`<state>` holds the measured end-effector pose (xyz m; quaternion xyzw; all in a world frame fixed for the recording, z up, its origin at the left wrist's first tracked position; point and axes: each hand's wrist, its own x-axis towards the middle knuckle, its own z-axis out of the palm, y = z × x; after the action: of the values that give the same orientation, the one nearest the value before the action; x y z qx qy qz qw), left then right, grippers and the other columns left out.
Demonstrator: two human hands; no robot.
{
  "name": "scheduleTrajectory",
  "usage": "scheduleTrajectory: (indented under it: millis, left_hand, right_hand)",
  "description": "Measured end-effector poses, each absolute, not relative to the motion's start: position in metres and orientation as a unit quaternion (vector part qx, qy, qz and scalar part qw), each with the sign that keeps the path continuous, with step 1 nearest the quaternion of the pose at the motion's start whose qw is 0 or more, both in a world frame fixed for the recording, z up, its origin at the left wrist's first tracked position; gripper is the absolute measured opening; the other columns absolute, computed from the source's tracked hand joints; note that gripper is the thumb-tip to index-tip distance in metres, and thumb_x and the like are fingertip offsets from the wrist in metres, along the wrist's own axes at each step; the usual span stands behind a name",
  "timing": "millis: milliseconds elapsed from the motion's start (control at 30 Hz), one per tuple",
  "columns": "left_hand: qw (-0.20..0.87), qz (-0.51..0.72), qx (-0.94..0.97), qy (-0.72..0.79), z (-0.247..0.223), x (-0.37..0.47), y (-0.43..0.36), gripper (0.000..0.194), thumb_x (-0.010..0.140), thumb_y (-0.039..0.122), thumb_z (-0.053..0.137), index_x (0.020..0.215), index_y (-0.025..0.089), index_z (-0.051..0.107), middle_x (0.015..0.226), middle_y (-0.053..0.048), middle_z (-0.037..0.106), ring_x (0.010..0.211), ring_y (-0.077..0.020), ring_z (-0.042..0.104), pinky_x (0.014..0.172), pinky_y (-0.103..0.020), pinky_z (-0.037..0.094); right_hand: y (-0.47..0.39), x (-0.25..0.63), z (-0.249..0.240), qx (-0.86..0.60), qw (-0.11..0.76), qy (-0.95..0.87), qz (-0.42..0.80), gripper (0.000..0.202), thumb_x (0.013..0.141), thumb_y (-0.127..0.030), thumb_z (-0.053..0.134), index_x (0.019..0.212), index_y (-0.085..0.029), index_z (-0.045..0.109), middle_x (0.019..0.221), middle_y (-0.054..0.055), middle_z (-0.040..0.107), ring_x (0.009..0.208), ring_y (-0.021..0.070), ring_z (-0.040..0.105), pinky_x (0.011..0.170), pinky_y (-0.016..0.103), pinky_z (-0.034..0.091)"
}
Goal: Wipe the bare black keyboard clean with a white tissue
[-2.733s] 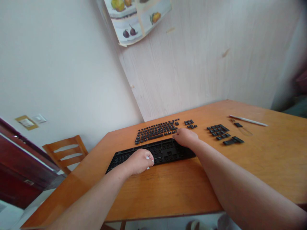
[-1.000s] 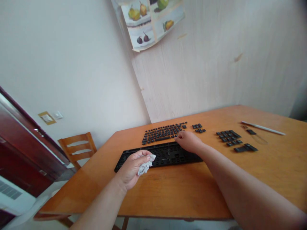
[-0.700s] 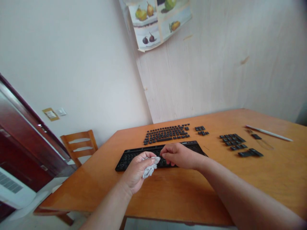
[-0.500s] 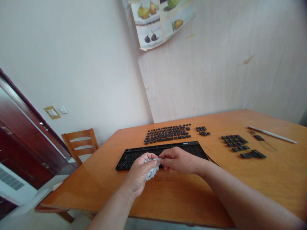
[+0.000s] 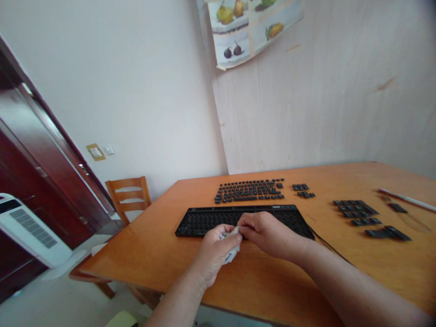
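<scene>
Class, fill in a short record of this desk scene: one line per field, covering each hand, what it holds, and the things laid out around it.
left hand: closed around a crumpled white cloth
right hand: pinching the top of the same cloth
keyboard: black frame with its caps off, just behind the hands
keycaps: laid in rows behind the keyboard
more keycaps: grouped to the right
table: orange wood
chair: wooden, at the table's left end

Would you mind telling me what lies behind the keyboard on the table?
Behind the keyboard lie loose keycaps in rows, with a smaller cluster to their right, on the table. The hands cover part of the keyboard's front edge.
</scene>
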<state>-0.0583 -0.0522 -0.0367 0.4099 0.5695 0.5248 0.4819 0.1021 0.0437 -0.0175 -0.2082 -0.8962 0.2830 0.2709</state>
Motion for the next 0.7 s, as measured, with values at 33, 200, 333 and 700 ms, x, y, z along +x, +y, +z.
scheduleTrajectory:
  millis: [33,200,333,700]
  left_hand:
    - [0.486,0.522,0.411,0.567,-0.038,-0.0591,-0.0525,0.044,0.07,0.043,0.078,0.097,0.013,0.061,0.065,0.001,0.057,0.051,-0.0071,0.045,0.047,-0.02,0.03]
    - [0.495,0.529,0.407,0.556,-0.0405,-0.063,-0.0536,0.04,0.075,0.045,0.073,0.095,0.013,0.062,0.061,0.003,0.052,0.049,-0.0062,0.041,0.046,-0.021,0.026]
    - [0.497,0.54,0.399,0.549,-0.0428,-0.0642,-0.0542,0.035,0.078,0.047,0.07,0.089,0.015,0.06,0.059,0.004,0.051,0.048,-0.0064,0.04,0.045,-0.021,0.025]
    - [0.477,0.529,0.432,0.553,-0.0464,-0.064,-0.0572,0.034,0.08,0.049,0.066,0.087,0.017,0.057,0.057,0.005,0.048,0.046,-0.0061,0.038,0.045,-0.02,0.024]
  right_hand:
    - [0.0436,0.1021,-0.0177,-0.203,0.273,-0.896,0.284,0.016,0.087,-0.021,0.053,0.083,-0.019,0.068,0.077,0.001,0.069,0.071,0.0141,0.06,0.063,0.022,0.039]
    - [0.0442,0.1017,-0.0174,-0.176,0.283,-0.896,0.293,0.016,0.088,-0.018,0.052,0.083,-0.019,0.068,0.079,0.0,0.068,0.072,0.0125,0.06,0.066,0.021,0.04]
    - [0.0432,0.1009,-0.0177,-0.163,0.283,-0.896,0.301,0.017,0.088,-0.019,0.052,0.084,-0.019,0.068,0.079,0.0,0.068,0.072,0.0123,0.06,0.067,0.021,0.041]
    - [0.0471,0.1001,-0.0177,-0.234,0.275,-0.817,0.45,0.029,0.095,-0.04,0.044,0.087,-0.017,0.06,0.073,0.001,0.061,0.063,0.0112,0.056,0.056,0.021,0.041]
